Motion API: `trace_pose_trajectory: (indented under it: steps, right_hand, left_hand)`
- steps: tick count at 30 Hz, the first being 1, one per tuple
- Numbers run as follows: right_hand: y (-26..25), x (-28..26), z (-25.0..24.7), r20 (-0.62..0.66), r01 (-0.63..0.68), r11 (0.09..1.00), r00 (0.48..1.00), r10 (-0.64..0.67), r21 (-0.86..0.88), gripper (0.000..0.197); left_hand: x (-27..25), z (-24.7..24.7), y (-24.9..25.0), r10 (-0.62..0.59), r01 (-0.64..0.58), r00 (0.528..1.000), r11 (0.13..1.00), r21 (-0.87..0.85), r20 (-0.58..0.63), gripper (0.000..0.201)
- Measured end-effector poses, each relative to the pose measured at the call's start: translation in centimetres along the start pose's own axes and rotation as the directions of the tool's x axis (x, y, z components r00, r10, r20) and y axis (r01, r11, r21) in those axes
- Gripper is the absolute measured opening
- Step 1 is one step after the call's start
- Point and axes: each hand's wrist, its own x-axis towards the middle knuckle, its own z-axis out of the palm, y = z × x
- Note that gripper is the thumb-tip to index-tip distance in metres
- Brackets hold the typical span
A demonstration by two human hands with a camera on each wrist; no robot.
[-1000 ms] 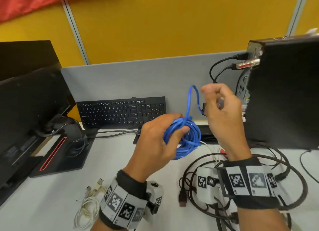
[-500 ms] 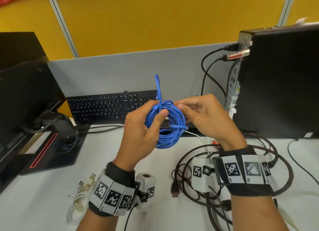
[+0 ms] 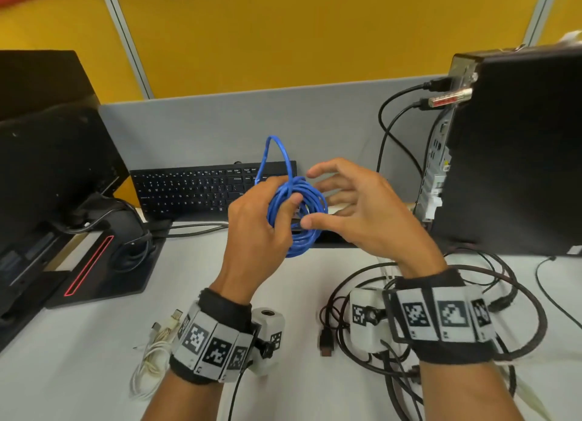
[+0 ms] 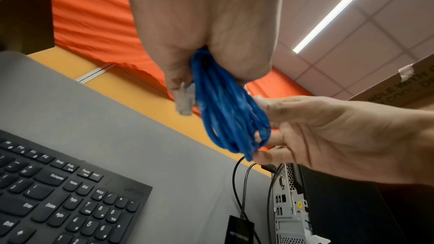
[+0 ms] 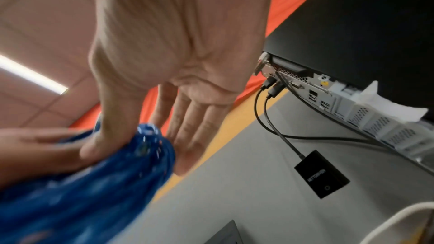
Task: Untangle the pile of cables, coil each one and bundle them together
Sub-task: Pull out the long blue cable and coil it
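A blue network cable is wound into a coil, and my left hand grips it above the desk in front of the keyboard. One blue loop sticks up out of the coil. In the left wrist view the blue cable hangs from my fist, with its clear plug beside my fingers. My right hand is just right of the coil with fingers spread, only its thumb touching the strands. The right wrist view shows that right hand flat and the blue cable blurred.
A tangle of black cables lies on the white desk under my right wrist. A coiled white cable lies near my left wrist. A black keyboard, a monitor stand at left and a PC tower at right surround me.
My right hand, which pinched the cable's end and brought it down to the coil, has let go and spread its fingers. The left hand keeps holding the coil.
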Motion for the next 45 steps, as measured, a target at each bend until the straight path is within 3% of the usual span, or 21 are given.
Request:
trace_pose_trajectory:
  steps: [6,11,16,20,25,28,31,35,37,41,45]
  right_hand:
    - [-1.0,0.3,2.0,-0.071,0.244,0.935,0.96,-0.271,-0.258,0.013]
    - [-1.0,0.4,3.3,-0.055,0.191,0.901,0.972,-0.229,-0.389,0.024]
    - [-1.6,0.3,4.7,-0.063,0.159,0.844,0.973,-0.221,-0.512,0.02]
    - [-1.6,0.4,4.1,-0.007,0.155,0.922,0.986,-0.168,-0.354,0.022]
    - [-1.0,0.2,2.5,-0.087,0.184,0.969,0.976,-0.2,-0.164,0.017]
    - [-0.5,0.2,2.0,-0.162,0.213,0.977,0.965,-0.206,0.025,0.012]
    - [0.1,0.3,1.2,-0.303,0.275,0.885,0.939,-0.163,0.376,0.015]
    - [-0.1,0.2,1.2,-0.25,0.229,0.587,0.967,-0.046,0.777,0.023]
    - [-0.2,0.3,1.2,-0.238,0.199,0.527,0.971,0.007,0.826,0.026]
    - [-0.4,0.4,0.4,-0.293,0.181,0.615,0.952,0.085,0.768,0.028]
    - [-0.2,0.1,-1.4,-0.357,0.182,0.652,0.923,0.145,0.736,0.03]
  left_hand:
    - [0.3,-0.3,0.3,-0.115,0.106,0.986,0.992,-0.073,-0.122,0.017]
    - [0.2,0.1,1.0,-0.016,0.042,0.969,0.994,0.103,-0.248,0.02]
    - [0.3,0.1,1.2,0.042,0.001,0.964,0.987,0.163,-0.263,0.021]
    - [0.4,-0.6,0.9,-0.028,0.031,0.965,1.0,0.005,-0.26,0.019]
    - [0.6,-0.5,1.0,-0.109,0.075,0.978,0.979,-0.187,-0.176,0.016]
    - [0.4,-0.1,0.9,-0.144,0.086,0.963,0.965,-0.25,-0.227,0.016]
    - [0.3,-0.1,0.6,-0.191,0.096,0.933,0.949,-0.301,-0.306,0.013]
    - [0.4,0.2,0.7,-0.22,0.149,0.964,0.912,-0.383,-0.149,0.015]
    - [0.3,0.4,0.5,-0.239,0.184,0.966,0.899,-0.398,-0.094,0.015]
    - [0.3,-0.1,-1.0,-0.255,0.244,0.967,0.905,-0.35,0.015,0.02]
    - [0.2,-0.5,-1.9,-0.313,0.337,0.941,0.839,-0.427,0.126,0.028]
